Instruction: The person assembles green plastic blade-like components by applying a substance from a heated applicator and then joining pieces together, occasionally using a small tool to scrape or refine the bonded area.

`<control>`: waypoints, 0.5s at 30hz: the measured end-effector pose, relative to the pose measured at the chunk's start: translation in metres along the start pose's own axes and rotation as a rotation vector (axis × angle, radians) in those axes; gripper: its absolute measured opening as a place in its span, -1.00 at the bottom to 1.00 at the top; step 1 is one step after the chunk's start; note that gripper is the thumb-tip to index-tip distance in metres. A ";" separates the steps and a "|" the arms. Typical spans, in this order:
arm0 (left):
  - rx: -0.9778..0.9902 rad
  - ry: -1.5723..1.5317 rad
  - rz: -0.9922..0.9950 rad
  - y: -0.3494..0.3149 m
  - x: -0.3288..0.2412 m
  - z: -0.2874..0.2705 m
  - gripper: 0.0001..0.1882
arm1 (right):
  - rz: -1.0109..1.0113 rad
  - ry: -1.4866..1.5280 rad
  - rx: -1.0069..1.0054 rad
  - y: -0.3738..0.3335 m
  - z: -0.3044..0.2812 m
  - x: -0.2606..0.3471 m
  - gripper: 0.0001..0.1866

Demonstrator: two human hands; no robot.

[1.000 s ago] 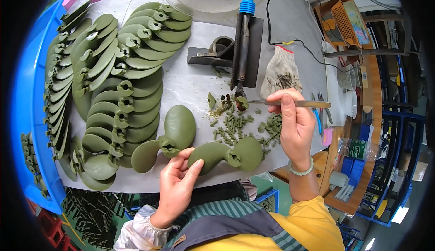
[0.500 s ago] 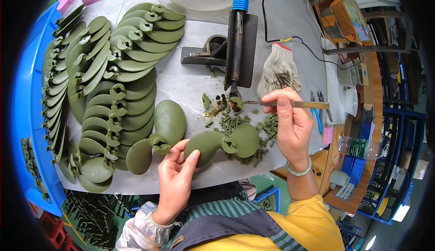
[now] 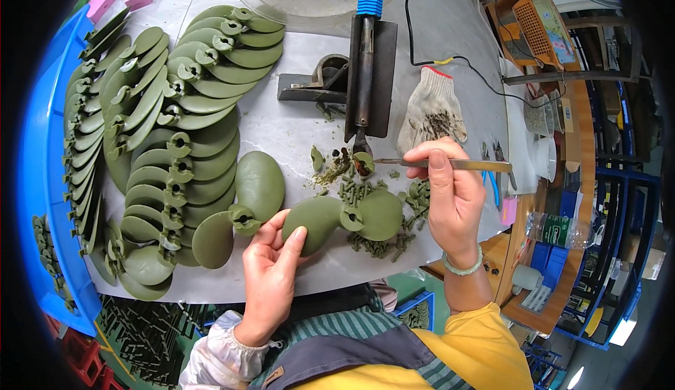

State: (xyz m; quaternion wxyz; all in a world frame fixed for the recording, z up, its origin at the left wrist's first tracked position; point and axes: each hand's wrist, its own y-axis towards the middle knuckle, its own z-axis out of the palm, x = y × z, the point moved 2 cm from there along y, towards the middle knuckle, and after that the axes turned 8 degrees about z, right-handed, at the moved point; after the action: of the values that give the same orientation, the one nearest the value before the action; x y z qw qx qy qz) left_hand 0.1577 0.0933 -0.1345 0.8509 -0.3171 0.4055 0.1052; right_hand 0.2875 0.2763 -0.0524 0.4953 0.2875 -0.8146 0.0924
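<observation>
Between its thumb and fingers, my left hand pinches one lobe of a green two-lobed plastic leaf piece, which has a notched ring between its lobes. My right hand holds slim metal tweezers, their point directed left. That point is beside a small green notched bit under the dark tip of a blue-handled soldering iron; I cannot tell whether they touch. Another leaf piece lies just beyond my left fingers. Short green pegs are scattered around the held piece.
Overlapping rows of green leaf pieces cover the table's left side, beside a blue crate. A metal bracket stands left of the iron. A stained glove and a black cable lie to its right.
The held leaf piece's left lobe has tilted a little and shifted slightly left with my left hand. My right hand and the tweezers stay almost in place.
</observation>
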 end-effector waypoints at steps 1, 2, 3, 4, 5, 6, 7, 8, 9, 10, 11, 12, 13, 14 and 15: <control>-0.001 -0.009 -0.011 0.000 0.000 0.000 -0.60 | -0.001 -0.001 0.001 0.000 0.000 0.000 -0.75; -0.001 -0.009 -0.011 0.000 0.000 0.000 -0.60 | -0.001 -0.001 0.001 0.000 0.000 0.000 -0.75; 0.001 -0.012 -0.008 0.000 0.000 0.000 -0.60 | -0.005 -0.005 0.006 0.001 -0.001 0.000 -0.76; 0.003 -0.015 -0.005 0.000 0.000 0.000 -0.60 | -0.009 -0.010 0.010 0.001 0.000 0.000 -0.76; 0.003 -0.015 -0.004 0.000 0.000 0.000 -0.60 | -0.010 -0.009 0.010 0.001 0.000 0.000 -0.76; 0.004 -0.019 -0.002 0.000 0.000 0.000 -0.60 | -0.009 -0.011 0.009 0.001 0.000 0.000 -0.76; 0.005 -0.023 0.001 0.000 0.000 0.000 -0.60 | -0.009 -0.013 0.008 0.001 0.000 0.000 -0.76; 0.005 -0.023 0.001 0.000 0.001 0.000 -0.60 | -0.009 -0.013 0.009 0.002 0.000 0.000 -0.76; 0.006 -0.005 0.007 0.000 0.002 -0.001 -0.59 | -0.009 -0.015 0.009 0.002 0.000 0.000 -0.76; 0.008 0.013 0.012 0.000 0.002 -0.002 -0.59 | -0.009 -0.017 0.009 0.002 0.000 0.000 -0.76; 0.007 0.013 0.012 0.000 0.002 -0.001 -0.59 | -0.010 -0.017 0.009 0.002 0.000 0.000 -0.76; 0.006 0.013 0.010 0.000 0.001 -0.001 -0.58 | -0.009 -0.023 0.012 0.002 0.000 0.000 -0.76; 0.004 0.013 0.008 0.000 0.001 -0.001 -0.58 | -0.009 -0.028 0.015 0.002 0.000 0.000 -0.76; 0.004 0.013 0.009 0.000 0.001 -0.001 -0.58 | -0.009 -0.028 0.015 0.001 0.000 0.000 -0.76; 0.003 -0.007 0.002 0.000 0.001 -0.001 -0.58 | -0.009 -0.023 0.010 0.001 0.000 0.000 -0.76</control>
State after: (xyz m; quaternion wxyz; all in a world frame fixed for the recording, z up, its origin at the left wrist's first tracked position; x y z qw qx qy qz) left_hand 0.1576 0.0927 -0.1353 0.8527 -0.3150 0.4028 0.1065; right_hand 0.2868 0.2774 -0.0522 0.4850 0.2946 -0.8183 0.0911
